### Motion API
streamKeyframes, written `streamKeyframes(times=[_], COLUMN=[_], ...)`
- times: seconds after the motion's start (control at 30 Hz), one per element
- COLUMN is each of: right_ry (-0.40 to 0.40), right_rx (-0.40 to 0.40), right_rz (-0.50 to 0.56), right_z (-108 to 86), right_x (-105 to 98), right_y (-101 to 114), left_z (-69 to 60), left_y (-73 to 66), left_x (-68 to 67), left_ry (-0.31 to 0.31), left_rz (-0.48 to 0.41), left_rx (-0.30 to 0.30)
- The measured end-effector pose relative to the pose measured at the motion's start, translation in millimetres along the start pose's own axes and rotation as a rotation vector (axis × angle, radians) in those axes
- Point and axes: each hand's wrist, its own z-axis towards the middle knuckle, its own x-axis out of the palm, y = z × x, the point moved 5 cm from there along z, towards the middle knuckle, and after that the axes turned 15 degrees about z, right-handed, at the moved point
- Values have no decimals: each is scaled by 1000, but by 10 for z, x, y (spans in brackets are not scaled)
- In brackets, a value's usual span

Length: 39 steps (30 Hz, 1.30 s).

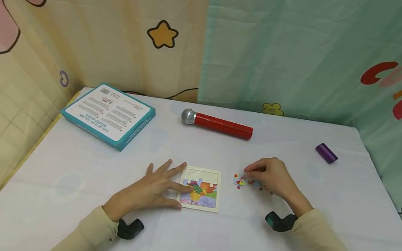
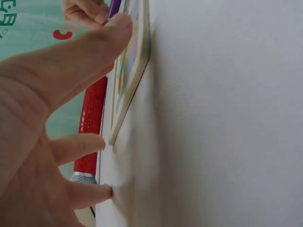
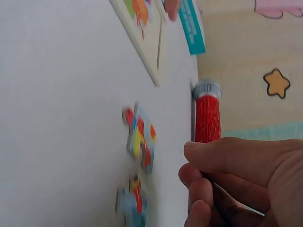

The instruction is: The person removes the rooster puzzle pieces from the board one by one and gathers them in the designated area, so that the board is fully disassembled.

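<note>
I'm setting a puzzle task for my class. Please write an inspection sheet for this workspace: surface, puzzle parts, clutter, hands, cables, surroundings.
Surface: white-covered table, with some faint creases.
Puzzle tray: lower part filled with fitted pieces, upper strip bare.
Loose pieces: right of the tray; full count hidden by a hand.
Clutter: blue box at far left; red microphone beyond the tray; purple cylinder at far right.
Left hand: fingers spread, over the tray's left side.
Right hand: fingers curled, at the loose pieces; no piece visible in its grip.
Cables: nothing seen.
Surroundings: printed hangings, yellowish and green.
</note>
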Motion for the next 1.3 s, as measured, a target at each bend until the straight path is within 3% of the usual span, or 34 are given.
streamKeyframes(times=[0.2,0.33,0.53,0.93,1.3], right_ry=[79,146,207,187,189], right_rx=[-124,-188,-224,-193,-131], right_rz=[31,46,50,21,86], right_z=[52,79,120,112,141], right_x=[545,845,1131,1249,1262], right_y=[290,464,535,533,504], left_z=[39,60,77,100,107], left_y=[-7,22,77,82,91], left_x=[34,32,26,29,15], left_ry=[-117,-173,-141,-79,-59], left_rz=[30,103,190,188,155], left_rx=[-94,-135,-161,-169,-163])
